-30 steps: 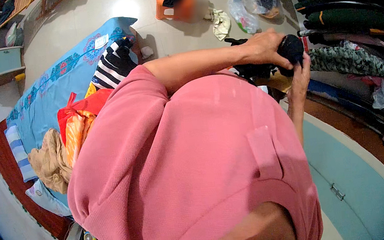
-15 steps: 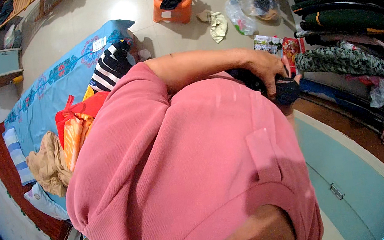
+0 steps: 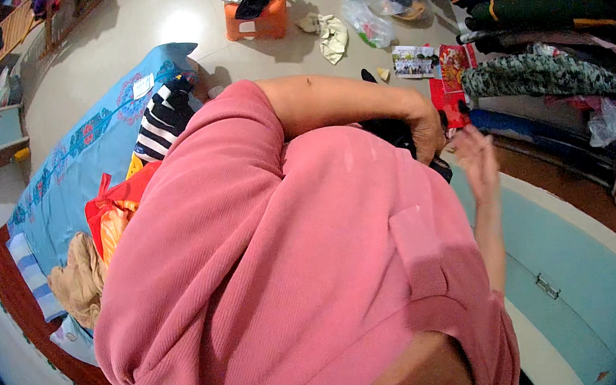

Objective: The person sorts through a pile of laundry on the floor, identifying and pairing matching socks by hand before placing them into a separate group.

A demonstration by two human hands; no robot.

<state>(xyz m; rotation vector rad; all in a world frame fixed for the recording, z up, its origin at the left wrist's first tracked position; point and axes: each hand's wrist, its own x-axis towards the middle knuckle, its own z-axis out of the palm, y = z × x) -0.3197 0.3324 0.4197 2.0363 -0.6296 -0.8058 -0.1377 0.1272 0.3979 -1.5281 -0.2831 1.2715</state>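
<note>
My left arm reaches across the front of a pink ribbed top. At its end my left hand [image 3: 429, 135] bends downward, its fingers curled on a black cloth [image 3: 441, 169]; the fingertips are partly hidden. More of the dark fabric shows under the forearm, mostly covered by the arm and the top. Just right of it, my right hand [image 3: 478, 159] is raised above a pale blue cabinet, apart from the cloth. It is blurred by motion, but its fingers look stretched out with nothing between them.
Stacked dark clothes [image 3: 539, 10] and a camouflage-patterned garment [image 3: 517, 77] fill the right side. A light blue cabinet [image 3: 562, 254] stands below them. On the left is a blue-covered bed [image 3: 63, 199] with clothes. Farther off are an orange stool [image 3: 257, 25], plastic bags [image 3: 385, 2] and a pale cloth [image 3: 333, 39].
My right hand has come away from the black bundle and into view on the right. My left hand now points downward, and less of the bundle shows. The view has shifted slightly.
</note>
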